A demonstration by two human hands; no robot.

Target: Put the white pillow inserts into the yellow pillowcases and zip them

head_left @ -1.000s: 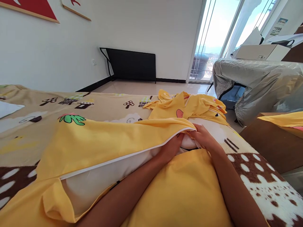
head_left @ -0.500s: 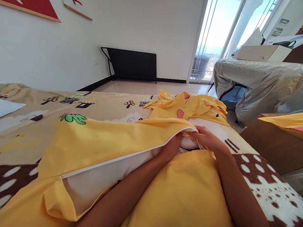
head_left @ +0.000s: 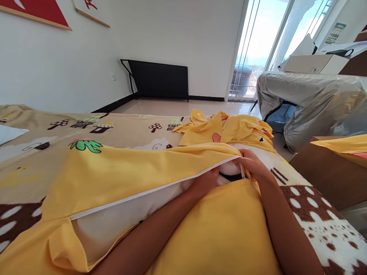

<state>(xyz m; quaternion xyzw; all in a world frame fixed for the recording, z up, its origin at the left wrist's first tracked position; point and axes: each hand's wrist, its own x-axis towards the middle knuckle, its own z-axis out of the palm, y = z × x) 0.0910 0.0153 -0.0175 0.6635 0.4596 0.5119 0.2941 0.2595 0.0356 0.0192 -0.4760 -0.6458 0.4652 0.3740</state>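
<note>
A yellow pillowcase (head_left: 120,168) with a green leaf print at its far left corner lies before me. Its long opening, edged by a white zipper (head_left: 160,188), shows a smooth white inner pillow (head_left: 106,217). My left hand (head_left: 210,178) reaches into this opening near its right end; the fingers are hidden under the flap. Closed at the right corner of the opening, my right hand (head_left: 252,162) pinches the pillowcase's edge. A strip of black shows between the two hands. The yellow lower side of the case bulges toward me under my forearms.
Crumpled yellow fabric (head_left: 229,128) with printed shapes lies beyond the hands on a patterned blanket (head_left: 129,124). At right stands a brown box (head_left: 323,172) with yellow cloth on top. Plastic-covered furniture (head_left: 309,88) carries boxes. A black folded frame (head_left: 159,79) leans against the wall.
My right hand's fingers have drawn slightly right and curled in at the corner. The zipper edge there is straighter, and more of the black strip shows. My left hand stays inside the opening.
</note>
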